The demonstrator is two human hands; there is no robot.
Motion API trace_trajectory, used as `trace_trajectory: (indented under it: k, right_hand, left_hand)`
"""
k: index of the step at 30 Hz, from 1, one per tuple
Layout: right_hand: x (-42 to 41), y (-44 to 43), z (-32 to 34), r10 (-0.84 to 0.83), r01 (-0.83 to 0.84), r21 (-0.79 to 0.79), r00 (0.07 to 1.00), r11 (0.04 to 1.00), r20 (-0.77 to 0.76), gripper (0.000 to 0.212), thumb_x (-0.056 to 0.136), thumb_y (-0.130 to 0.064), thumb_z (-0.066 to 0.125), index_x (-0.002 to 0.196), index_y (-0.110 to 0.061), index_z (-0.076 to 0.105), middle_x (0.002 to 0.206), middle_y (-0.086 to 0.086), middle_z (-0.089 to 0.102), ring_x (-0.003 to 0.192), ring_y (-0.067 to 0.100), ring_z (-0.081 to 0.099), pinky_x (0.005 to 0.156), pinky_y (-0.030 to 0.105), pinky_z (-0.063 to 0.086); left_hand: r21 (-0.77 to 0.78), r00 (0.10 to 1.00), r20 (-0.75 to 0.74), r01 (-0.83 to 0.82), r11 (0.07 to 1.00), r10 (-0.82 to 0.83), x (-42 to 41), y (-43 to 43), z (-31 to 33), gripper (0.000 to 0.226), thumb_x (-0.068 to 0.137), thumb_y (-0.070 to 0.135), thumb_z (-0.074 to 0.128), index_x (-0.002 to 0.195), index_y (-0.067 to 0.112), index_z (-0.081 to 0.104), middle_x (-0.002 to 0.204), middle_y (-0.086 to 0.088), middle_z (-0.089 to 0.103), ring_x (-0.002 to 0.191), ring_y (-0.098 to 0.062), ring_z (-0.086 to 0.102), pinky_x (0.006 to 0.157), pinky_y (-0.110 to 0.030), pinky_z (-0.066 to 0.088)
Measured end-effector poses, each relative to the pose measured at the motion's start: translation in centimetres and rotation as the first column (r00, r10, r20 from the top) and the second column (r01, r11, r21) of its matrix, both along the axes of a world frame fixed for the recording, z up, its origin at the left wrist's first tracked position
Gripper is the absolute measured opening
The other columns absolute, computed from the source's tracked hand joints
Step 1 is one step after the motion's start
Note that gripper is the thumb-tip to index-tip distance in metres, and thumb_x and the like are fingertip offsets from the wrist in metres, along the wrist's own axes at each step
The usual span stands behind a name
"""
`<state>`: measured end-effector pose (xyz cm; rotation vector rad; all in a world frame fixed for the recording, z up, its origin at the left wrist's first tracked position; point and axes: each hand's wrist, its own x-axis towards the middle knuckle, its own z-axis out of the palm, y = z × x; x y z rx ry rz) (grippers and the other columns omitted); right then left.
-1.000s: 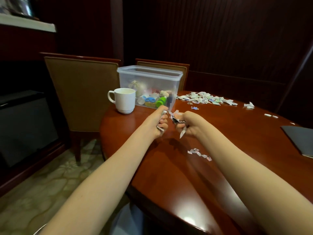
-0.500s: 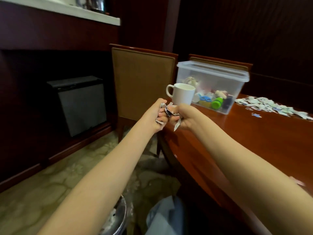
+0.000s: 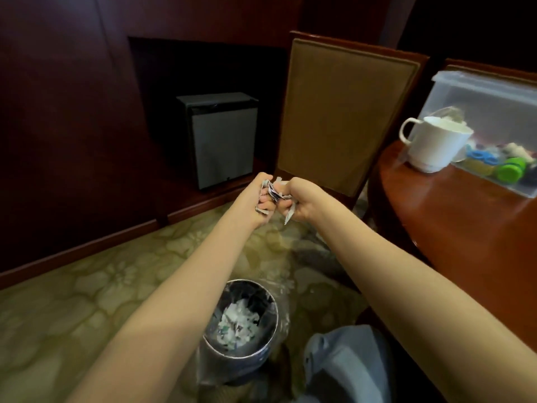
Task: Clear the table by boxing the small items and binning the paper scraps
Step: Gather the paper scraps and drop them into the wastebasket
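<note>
Fingers (image 3: 266, 205) of both hands are curled tight, each fist clamped round a wad of paper scraps (image 3: 271, 189). Torn edges and a pointed strip stick out between the knuckles. The left hand (image 3: 261, 199) and right hand (image 3: 303, 203) are held knuckle to knuckle, off the bench and above the carpet (image 3: 87, 301).

Scraps: thin, crumpled, white with dark print, irregular torn shapes.

Step in hand, as judged: binning the scraps, in the carry phase and not yet released. The waste bin (image 3: 232, 360) stands on the floor below the forearms, nearer the person than the fists. It is round with a dark glossy wall and a clear liner, and already holds a heap of pale scraps.

Next move, as judged: draw both fists back and down over the bin mouth, then spread the fingers. The pieces are light and flutter easily, so a low release would keep them off the carpet.

To the right is the edge of the bench (image 3: 465, 228), polished red-brown wood with a rounded rim. On it stands a clear plastic box (image 3: 488, 94), rectangular and lidless, with the small items (image 3: 511, 167) inside: green, blue and yellow plastic pieces. A white mug (image 3: 433, 146) sits just in front of the box.
</note>
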<state>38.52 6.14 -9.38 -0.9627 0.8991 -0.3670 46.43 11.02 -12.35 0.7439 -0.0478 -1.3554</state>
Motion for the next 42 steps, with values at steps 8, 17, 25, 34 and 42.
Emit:
trace_trajectory:
  k: [8,17,25,34,42]
  right_hand:
    - [4.1,2.0,-7.8,0.093,-0.084,0.106,0.992,0.991,-0.081,0.035,0.098,0.002,0.023,0.071,-0.007,0.043,0.066,0.004,0.040,0.019,0.001,0.029,0.024,0.008,0.020]
    - [5.5,2.6,-16.2,0.107,-0.053,0.270,0.976,0.961,-0.191,0.034,0.100,-0.003,0.029,0.069,-0.004,0.045,0.032,0.003,0.049,0.018,0.003,0.032,0.023,0.008,0.022]
    - [4.7,3.4,-21.4,0.149,-0.040,0.318,0.934,0.947,-0.325,0.035,0.099,-0.003,0.032,0.066,-0.001,0.043,0.031,0.008,0.048,0.018,0.006,0.036,0.023,0.011,0.025]
    - [3.5,3.4,-24.8,0.159,-0.015,0.316,0.886,0.949,-0.435,0.033,0.099,-0.004,0.036,0.066,-0.003,0.041,0.032,0.009,0.049,0.018,0.011,0.045,0.022,0.009,0.023]
    - [2.7,2.9,-26.0,0.233,-0.026,0.396,0.844,0.918,-0.483,0.029,0.097,-0.020,0.047,0.070,-0.009,0.049,0.066,0.003,0.049,0.050,0.010,0.045,0.032,0.013,0.037]
  left_hand:
    - [0.137,0.997,-0.026,-0.073,0.988,0.077,3.5,2.5,-7.7,0.038,0.095,0.015,0.042,0.059,0.014,0.031,0.032,0.006,0.031,0.019,-0.003,0.023,0.022,-0.009,0.014]
    - [0.362,0.989,-0.016,-0.129,0.923,0.144,3.8,3.7,-14.5,0.041,0.097,0.019,0.045,0.059,0.013,0.033,0.028,0.006,0.032,0.017,-0.003,0.021,0.022,-0.009,0.013]
    - [0.528,0.995,0.039,-0.100,0.843,0.094,2.7,4.7,-19.7,0.025,0.098,0.024,0.046,0.076,0.015,0.050,0.061,-0.001,0.036,0.018,-0.001,0.025,0.023,-0.010,0.018]
    - [0.621,0.991,0.000,-0.105,0.777,0.134,1.6,3.9,-23.7,0.032,0.098,0.023,0.044,0.069,0.009,0.046,0.063,-0.006,0.044,0.021,-0.009,0.039,0.026,-0.010,0.032]
    - [0.670,0.981,-0.065,-0.091,0.737,0.181,1.4,3.5,-24.6,0.035,0.100,0.031,0.039,0.081,0.003,0.051,0.060,-0.014,0.056,0.041,-0.024,0.056,0.036,-0.019,0.043]
